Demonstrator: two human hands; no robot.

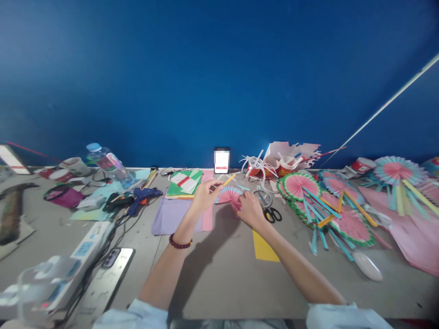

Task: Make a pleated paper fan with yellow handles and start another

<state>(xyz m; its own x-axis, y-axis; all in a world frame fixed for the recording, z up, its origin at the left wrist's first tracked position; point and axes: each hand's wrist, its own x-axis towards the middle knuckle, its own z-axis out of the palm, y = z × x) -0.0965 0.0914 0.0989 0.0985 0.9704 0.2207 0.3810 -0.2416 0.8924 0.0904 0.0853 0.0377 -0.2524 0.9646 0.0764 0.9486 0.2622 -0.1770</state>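
The left hand [206, 194] is pinching a yellow stick [229, 179]. The right hand [250, 211], at its four o'clock, is gripping a pink paper fan [228, 195].

craft workshop: grey table [219, 274] strewn with paper fans [302, 185], coloured paper sheets [183, 185], scissors [272, 214], glue gun [142, 197].

Pink pleated fan [229, 194] with pale blue edge, yellow stick [228, 179], blue wall [219, 68].

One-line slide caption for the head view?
Left hand holds a yellow stick, right hand pinches a pink paper fan.
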